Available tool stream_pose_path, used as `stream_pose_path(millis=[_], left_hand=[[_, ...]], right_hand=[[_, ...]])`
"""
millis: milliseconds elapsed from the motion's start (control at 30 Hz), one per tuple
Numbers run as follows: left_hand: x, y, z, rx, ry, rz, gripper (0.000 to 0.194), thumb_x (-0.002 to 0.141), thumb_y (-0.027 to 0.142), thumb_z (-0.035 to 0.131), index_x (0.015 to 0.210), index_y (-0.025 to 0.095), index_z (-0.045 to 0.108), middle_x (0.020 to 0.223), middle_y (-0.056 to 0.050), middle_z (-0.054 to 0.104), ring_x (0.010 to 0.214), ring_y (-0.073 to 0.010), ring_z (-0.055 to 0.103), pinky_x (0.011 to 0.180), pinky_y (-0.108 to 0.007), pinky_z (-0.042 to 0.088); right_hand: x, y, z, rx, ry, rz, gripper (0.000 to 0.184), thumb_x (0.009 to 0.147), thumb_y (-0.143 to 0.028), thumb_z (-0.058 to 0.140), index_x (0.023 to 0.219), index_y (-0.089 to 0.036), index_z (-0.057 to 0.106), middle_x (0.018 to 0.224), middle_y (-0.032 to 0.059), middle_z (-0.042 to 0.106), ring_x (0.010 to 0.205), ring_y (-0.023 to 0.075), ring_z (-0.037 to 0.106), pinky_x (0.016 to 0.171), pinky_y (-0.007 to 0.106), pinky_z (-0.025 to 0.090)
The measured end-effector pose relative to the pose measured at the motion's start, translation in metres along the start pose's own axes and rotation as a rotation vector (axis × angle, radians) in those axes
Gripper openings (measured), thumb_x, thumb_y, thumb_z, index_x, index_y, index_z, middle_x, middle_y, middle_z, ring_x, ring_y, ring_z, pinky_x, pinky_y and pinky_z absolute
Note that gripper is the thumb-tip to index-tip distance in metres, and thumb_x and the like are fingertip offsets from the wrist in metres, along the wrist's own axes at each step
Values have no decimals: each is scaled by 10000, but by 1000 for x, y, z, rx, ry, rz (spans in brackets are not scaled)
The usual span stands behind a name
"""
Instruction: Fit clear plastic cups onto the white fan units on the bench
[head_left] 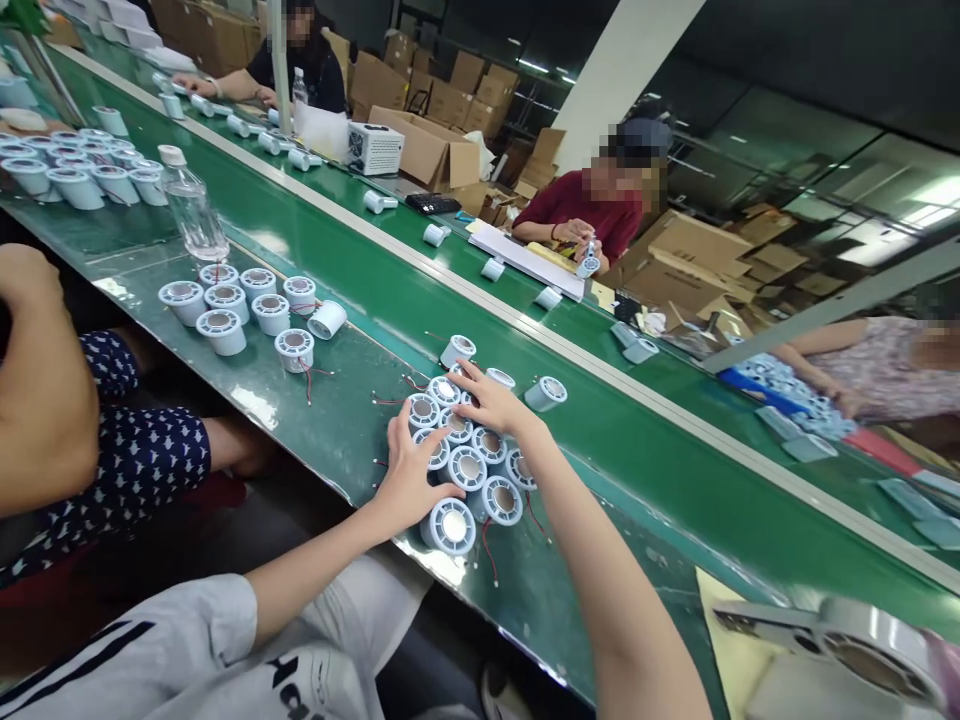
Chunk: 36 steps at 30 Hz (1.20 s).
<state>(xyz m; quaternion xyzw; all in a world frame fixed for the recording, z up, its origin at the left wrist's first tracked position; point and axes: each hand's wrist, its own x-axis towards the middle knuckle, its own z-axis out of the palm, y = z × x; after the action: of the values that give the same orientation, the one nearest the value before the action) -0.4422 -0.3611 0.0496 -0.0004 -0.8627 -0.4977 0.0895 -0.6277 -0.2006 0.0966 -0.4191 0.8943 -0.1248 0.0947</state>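
A tight cluster of pale blue round plastic housings (467, 467), with slotted rims and thin red and black wires, stands on the green bench in front of me. My left hand (411, 465) lies along the cluster's left side, fingers and thumb spread and touching the housings. Across the far side reaches my right hand (491, 400), its fingers apart over the tops. Neither hand is visibly closed round a single piece. The nearest housing (453, 527) sits by my left thumb. Some housings are partly hidden under my fingers.
A second group of housings (221, 332) stands to the left, near a clear bottle (196, 210). The green conveyor (360, 270) runs beyond, carrying scattered parts. A tape dispenser (862, 650) is at lower right. A person sits close on my left; others work across the belt.
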Motion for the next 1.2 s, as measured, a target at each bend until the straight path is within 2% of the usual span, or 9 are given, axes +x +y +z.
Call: stream_pose_path(millis=[233, 533, 700, 767, 833, 933, 1033, 1133, 1200], left_hand=[[-5, 9, 17, -1, -45, 7, 759, 796, 293, 833, 1473, 282, 491, 1711, -169, -41, 1599, -488, 64, 1252, -678, 246], [-10, 34, 60, 22, -73, 14, 757, 794, 344, 826, 1457, 277, 468, 1693, -195, 37, 1584, -537, 31, 1219, -762, 203], [-20, 41, 75, 18, -117, 38, 702, 859, 309, 731, 1484, 219, 424, 1664, -237, 111, 1584, -513, 83, 1235, -729, 185], [-28, 36, 63, 33, -140, 102, 713, 884, 255, 668, 1526, 231, 359, 1662, -233, 124, 1589, -492, 89, 1229, -732, 180], [-26, 29, 37, 62, -120, 194, 718, 913, 227, 597, 1563, 270, 294, 1681, -202, 89, 1603, -458, 60, 1236, -725, 148], [23, 26, -12, 100, -26, 330, 640, 963, 302, 539, 1561, 286, 312, 1704, -151, 34, 1619, -399, 34, 1281, -644, 73], [124, 39, -38, 79, -51, 375, 633, 945, 384, 582, 1525, 216, 396, 1703, -143, 118, 1614, -359, 93, 1305, -549, 61], [221, 54, -24, 55, -275, 278, 559, 953, 328, 534, 1483, 157, 485, 1657, -129, 338, 1589, -306, 212, 1310, -455, 127], [258, 57, -3, 51, -395, 255, 483, 924, 300, 574, 1376, 132, 599, 1533, -132, 536, 1490, -298, 410, 1269, -423, 265]], right_hand=[[-20, 16, 3, 5, 29, 7, 698, 952, -561, 567, 1542, -195, 493, 1714, 146, 285, 1512, 374, 406, 1204, 549, 376], [-53, 25, 0, 22, 96, 71, 647, 972, -547, 511, 1523, -208, 517, 1701, 147, 314, 1537, 377, 359, 1211, 605, 339], [-106, -21, -4, 43, 351, 282, 573, 1038, -499, 394, 1527, -223, 512, 1714, 140, 279, 1561, 357, 318, 1253, 594, 278], [-139, -54, 2, 69, 441, 356, 570, 1051, -517, 372, 1563, -282, 456, 1717, 108, 281, 1578, 341, 284, 1258, 595, 280], [-175, -91, 17, 95, 434, 401, 608, 1036, -561, 413, 1609, -365, 357, 1726, 73, 264, 1575, 341, 294, 1229, 591, 349], [-216, -139, 52, 50, 334, 394, 872, 910, -677, 598, 1651, -394, 236, 1753, 89, 146, 1563, 433, 279, 1141, 644, 445], [-227, -166, 89, -86, 284, 367, 929, 824, -617, 747, 1624, -395, 331, 1744, 127, 157, 1542, 537, 245, 1106, 791, 373], [-218, -163, 112, -191, 319, 416, 592, 952, -351, 648, 1521, -431, 504, 1675, 100, 372, 1516, 486, 347, 1127, 819, 310], [-213, -149, 118, -221, 357, 460, 499, 992, -243, 551, 1450, -439, 582, 1614, 70, 480, 1503, 430, 401, 1163, 792, 290]])
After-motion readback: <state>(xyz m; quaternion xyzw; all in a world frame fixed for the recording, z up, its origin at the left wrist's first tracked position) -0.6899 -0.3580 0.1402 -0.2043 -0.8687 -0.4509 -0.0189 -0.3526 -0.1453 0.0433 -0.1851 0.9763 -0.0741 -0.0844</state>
